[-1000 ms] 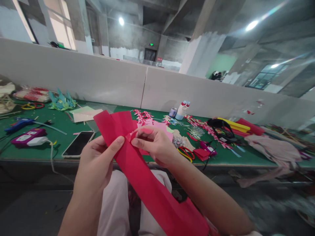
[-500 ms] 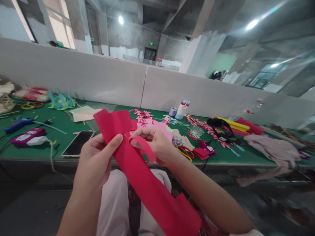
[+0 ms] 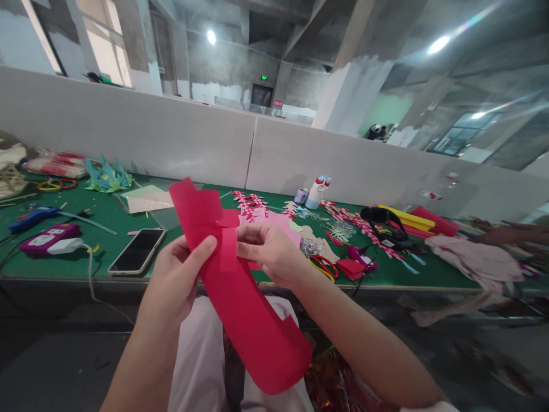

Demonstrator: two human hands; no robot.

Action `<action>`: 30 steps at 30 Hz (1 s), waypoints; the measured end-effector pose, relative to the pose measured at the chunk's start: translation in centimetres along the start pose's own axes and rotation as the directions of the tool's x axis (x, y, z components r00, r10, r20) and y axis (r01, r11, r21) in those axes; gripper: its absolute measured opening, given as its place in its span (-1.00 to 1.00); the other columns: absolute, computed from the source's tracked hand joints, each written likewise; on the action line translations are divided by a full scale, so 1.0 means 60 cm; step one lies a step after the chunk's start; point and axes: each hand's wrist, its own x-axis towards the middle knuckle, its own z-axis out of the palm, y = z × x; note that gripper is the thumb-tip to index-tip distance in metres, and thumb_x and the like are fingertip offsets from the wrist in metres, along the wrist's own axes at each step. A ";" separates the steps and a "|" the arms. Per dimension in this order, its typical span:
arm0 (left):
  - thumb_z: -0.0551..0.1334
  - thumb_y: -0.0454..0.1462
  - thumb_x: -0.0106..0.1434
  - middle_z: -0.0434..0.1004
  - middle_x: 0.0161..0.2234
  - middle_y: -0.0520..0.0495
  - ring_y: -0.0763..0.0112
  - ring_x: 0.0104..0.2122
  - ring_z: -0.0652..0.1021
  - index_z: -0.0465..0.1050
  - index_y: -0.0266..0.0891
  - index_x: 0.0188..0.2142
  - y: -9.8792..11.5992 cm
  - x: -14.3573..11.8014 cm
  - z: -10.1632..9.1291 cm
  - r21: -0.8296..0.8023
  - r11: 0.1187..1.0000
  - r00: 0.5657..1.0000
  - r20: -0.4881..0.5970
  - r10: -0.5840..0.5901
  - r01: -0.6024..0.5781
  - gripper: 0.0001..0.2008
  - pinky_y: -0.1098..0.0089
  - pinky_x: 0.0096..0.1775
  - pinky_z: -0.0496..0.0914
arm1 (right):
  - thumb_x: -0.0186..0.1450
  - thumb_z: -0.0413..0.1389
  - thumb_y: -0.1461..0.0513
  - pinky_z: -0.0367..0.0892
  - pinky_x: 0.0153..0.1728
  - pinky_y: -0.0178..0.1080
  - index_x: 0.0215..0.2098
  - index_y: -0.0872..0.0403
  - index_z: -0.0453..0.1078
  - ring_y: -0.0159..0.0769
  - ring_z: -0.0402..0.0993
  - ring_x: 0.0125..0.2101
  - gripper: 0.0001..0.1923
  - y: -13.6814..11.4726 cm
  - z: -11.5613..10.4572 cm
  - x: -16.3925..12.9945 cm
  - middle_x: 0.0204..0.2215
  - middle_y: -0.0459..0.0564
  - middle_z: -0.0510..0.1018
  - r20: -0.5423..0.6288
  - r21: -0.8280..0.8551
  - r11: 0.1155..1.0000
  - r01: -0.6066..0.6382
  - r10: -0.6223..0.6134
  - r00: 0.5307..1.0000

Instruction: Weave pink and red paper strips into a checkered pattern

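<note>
The left hand point(image 3: 178, 280) grips the long red paper point(image 3: 253, 337) near its upper end: the thumb lies flat across the front, pointing up and to the right, and the fingers bend behind the sheet. Its forearm climbs steeply from the lower left.

The right hand point(image 3: 274, 254) comes in from the other side, its forearm slanting up and left from the lower right corner. Its thumb and forefinger point left — the 2 tips are at the edge of a lighter red strip point(image 3: 229, 250) lying against the paper — and I cannot tell whether they pinch it or only touch it. The back of this hand is turned partly up.

The paper hangs at a slant between the 2 forearms, in front of the green table point(image 3: 98, 214), its curved lower end over the pale trousers point(image 3: 199, 355). A phone point(image 3: 137, 252) lies on the table just beyond the left hand; scissors point(image 3: 323, 268) with red and yellow handles lie near the right wrist.
</note>
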 end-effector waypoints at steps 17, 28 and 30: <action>0.49 -0.17 -0.18 0.60 -0.52 -0.05 0.27 -0.54 0.60 0.54 -0.28 -0.36 -0.005 -0.007 0.006 -0.049 0.998 0.998 -0.020 -0.051 0.050 -0.63 0.39 -0.53 0.51 | -0.19 0.45 0.14 0.40 -0.43 -0.38 -0.50 0.11 0.49 -0.47 0.45 -0.54 -0.64 0.006 0.011 0.004 -0.57 -0.17 0.54 -0.124 0.216 0.975 -0.055 0.084 0.989; 0.51 -0.21 -0.20 0.58 -0.55 0.00 0.39 -0.59 0.56 0.55 -0.26 -0.39 -0.008 0.001 0.007 -0.074 0.997 0.998 -0.047 -0.039 0.035 -0.66 0.46 -0.53 0.48 | -0.18 0.45 0.20 0.42 -0.43 -0.37 -0.48 0.13 0.49 -0.44 0.51 -0.51 -0.66 0.004 0.001 0.000 -0.54 -0.13 0.58 -0.114 0.229 0.966 -0.117 0.146 0.983; 0.51 -0.21 -0.21 0.57 -0.57 0.00 0.38 -0.60 0.56 0.55 -0.26 -0.40 -0.008 0.003 0.006 -0.067 0.997 0.998 -0.047 -0.039 0.036 -0.65 0.46 -0.55 0.47 | -0.18 0.45 0.20 0.42 -0.44 -0.38 -0.50 0.13 0.48 -0.45 0.51 -0.52 -0.67 0.005 0.001 0.001 -0.56 -0.15 0.57 -0.115 0.236 0.964 -0.125 0.156 0.981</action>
